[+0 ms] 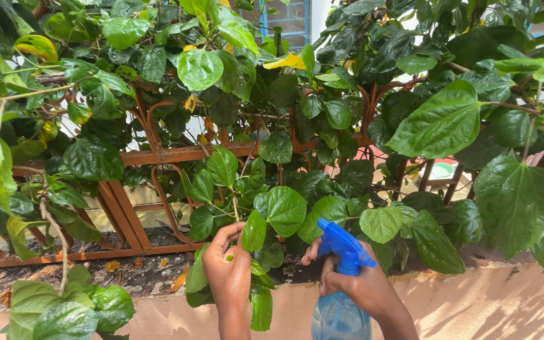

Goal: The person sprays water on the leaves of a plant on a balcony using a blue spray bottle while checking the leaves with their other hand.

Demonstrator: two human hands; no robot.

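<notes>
Pink ledge (486, 296) under fallen leaves (177, 281).

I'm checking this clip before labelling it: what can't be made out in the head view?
- Spray bottle: its base is cut off by the bottom edge, so the liquid level is unclear.
- Right hand: the trigger finger is hidden behind the blue nozzle.
- Left hand: its fingertips are hidden among the leaves.
- Rusty railing: mostly covered by foliage.

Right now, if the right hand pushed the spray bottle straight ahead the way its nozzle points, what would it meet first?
Probably the green leaves just up-left of the blue nozzle, held by the right hand; depth is uncertain.
</notes>
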